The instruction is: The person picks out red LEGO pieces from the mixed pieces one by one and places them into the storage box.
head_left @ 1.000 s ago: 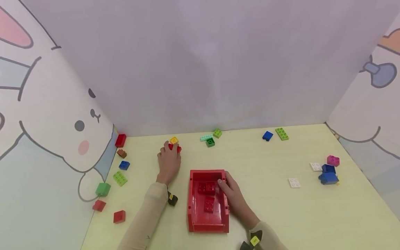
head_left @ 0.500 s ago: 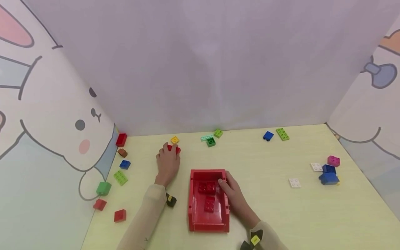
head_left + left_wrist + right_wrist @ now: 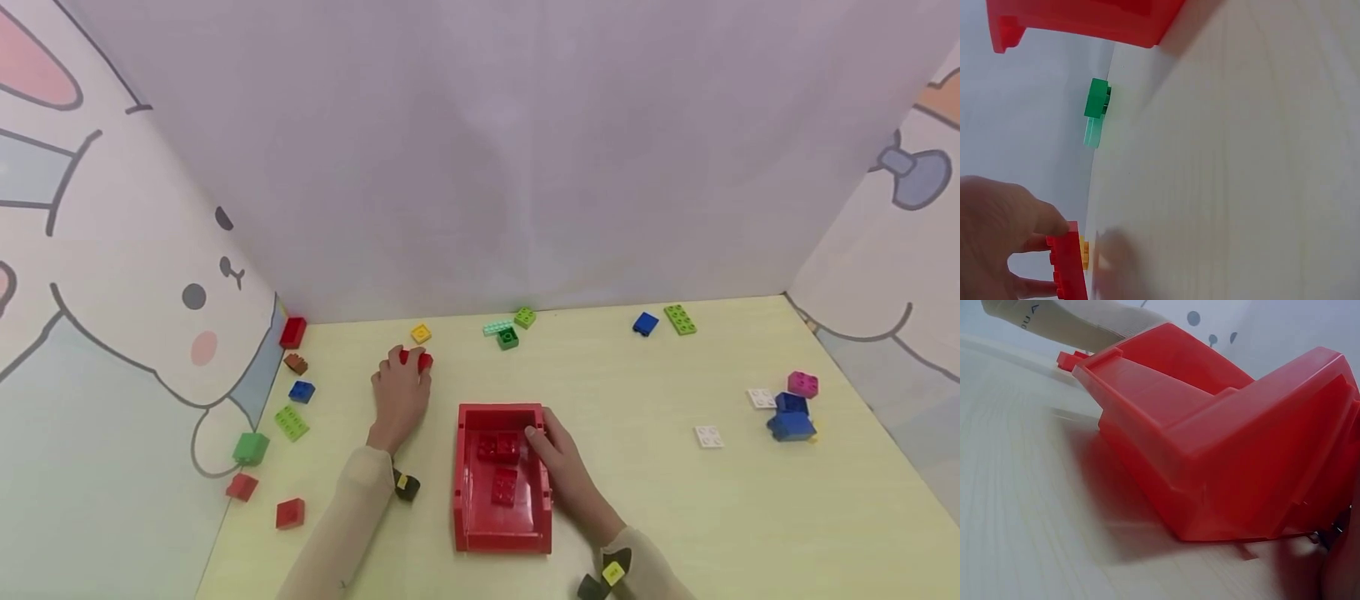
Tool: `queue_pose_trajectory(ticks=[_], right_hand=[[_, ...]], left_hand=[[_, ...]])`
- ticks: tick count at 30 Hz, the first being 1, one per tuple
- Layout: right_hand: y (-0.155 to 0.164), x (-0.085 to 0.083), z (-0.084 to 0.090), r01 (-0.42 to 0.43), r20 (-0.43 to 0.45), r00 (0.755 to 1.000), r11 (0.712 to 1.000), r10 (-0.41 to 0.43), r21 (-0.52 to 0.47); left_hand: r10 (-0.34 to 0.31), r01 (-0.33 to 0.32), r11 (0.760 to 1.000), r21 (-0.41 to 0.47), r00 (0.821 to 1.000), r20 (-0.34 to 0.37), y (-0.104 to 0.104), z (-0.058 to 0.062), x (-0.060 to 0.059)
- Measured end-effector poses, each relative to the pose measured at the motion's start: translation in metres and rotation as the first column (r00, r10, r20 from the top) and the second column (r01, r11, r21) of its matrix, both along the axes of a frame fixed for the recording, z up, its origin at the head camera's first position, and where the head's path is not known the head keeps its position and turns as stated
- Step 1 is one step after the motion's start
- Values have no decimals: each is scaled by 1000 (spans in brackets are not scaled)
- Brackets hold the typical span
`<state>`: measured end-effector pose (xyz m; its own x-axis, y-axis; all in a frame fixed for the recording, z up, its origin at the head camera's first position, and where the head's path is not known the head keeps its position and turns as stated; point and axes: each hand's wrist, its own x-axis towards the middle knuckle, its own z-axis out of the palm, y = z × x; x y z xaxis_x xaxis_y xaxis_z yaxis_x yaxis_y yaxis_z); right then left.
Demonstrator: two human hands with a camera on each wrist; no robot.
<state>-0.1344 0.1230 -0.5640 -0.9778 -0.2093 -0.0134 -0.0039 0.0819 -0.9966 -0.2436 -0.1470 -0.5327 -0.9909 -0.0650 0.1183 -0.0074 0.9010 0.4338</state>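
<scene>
Red bin (image 3: 501,533): moulded plastic, glossy, smooth walls catching light.
Red brick (image 3: 420,360): hard plastic, studded, slight sheen.
Bench (image 3: 675,517): pale yellow wood-look top, fine grain, matt.
Sleeves (image 3: 352,508): beige knit cloth, soft and matt.
Back wall (image 3: 480,167): plain lilac sheet, matt, faintly creased.

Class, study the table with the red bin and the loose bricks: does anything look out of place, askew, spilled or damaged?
Nothing looks damaged or spilled. The red bin sits flat, the right hand gripping its wall, two red bricks inside. The left hand grips a red brick. Other bricks lie scattered loosely.
</scene>
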Motion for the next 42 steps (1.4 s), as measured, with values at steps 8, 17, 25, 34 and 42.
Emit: queue_pose_trajectory(ticks=[8, 17, 25, 34, 42], right_hand=[[0, -1, 2, 3, 10, 1000, 1000, -3, 0], [0, -2, 1, 3, 6, 1000, 1000, -3, 4], [0, -1, 2, 4, 11, 1000, 1000, -4, -1], [-1, 0, 3, 5, 2, 1000, 1000, -5, -8], [0, 0, 2, -3, 4, 1000, 1000, 3, -16]], left_hand=[[1, -1, 1000, 9, 1000, -10, 3, 14, 11], [12, -12, 1000, 12, 1000, -24, 5, 20, 21], [32, -28, 994, 108, 999, -35, 6, 27, 28], [33, -33, 977, 210, 999, 6, 10, 40, 41], [15, -46, 914, 403, 997, 79, 9, 52, 60]])
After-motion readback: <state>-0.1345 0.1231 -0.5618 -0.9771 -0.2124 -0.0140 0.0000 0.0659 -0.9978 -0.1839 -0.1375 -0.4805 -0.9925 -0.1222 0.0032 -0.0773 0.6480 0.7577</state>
